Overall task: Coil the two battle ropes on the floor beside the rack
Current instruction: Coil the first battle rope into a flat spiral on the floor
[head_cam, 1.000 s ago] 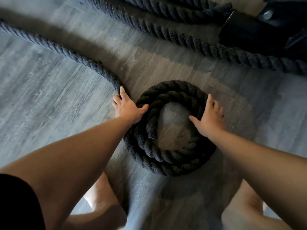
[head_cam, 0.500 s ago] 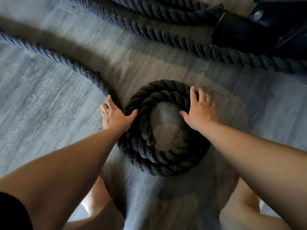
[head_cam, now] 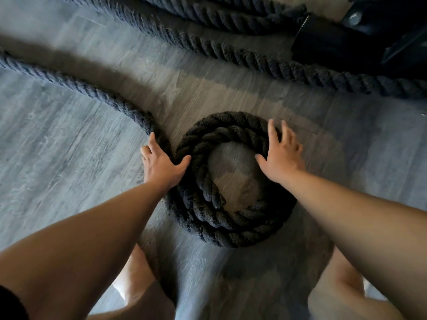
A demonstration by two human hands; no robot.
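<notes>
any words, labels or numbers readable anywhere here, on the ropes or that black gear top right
None can be read.
Coiled rope, loose rope: bare twisted strands, no tag or print.
Black equipment: dark and partly cut off, no lettering visible.
Floor: wood grain only.

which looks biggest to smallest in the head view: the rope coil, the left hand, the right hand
1. rope coil, clearly the largest
2. left hand and right hand: they look about alike, so no ranking between them
</notes>
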